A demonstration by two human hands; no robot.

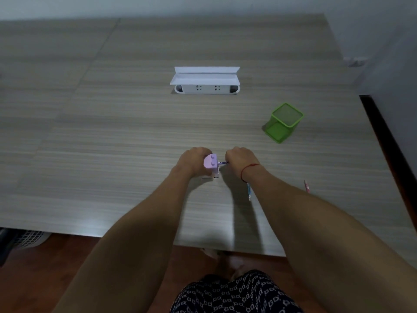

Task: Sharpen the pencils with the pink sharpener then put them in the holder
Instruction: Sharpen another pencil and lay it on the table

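Head cam: our left hand (194, 160) clamps the pink sharpener (211, 163) steady so our right hand (240, 160), pinching a pencil (223, 163), can feed it in.

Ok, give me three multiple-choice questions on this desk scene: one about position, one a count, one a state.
1. The holder stands where from the sharpener? A) right and farther back B) left C) on top of it
2. Loose pencils lying on the table? A) none B) two C) five
3. The lid of the socket box is? A) open B) shut C) missing
Answers: A, it sits right, beyond the sharpener; B, one near the sharpener, one farther right; A, the flap stands raised.
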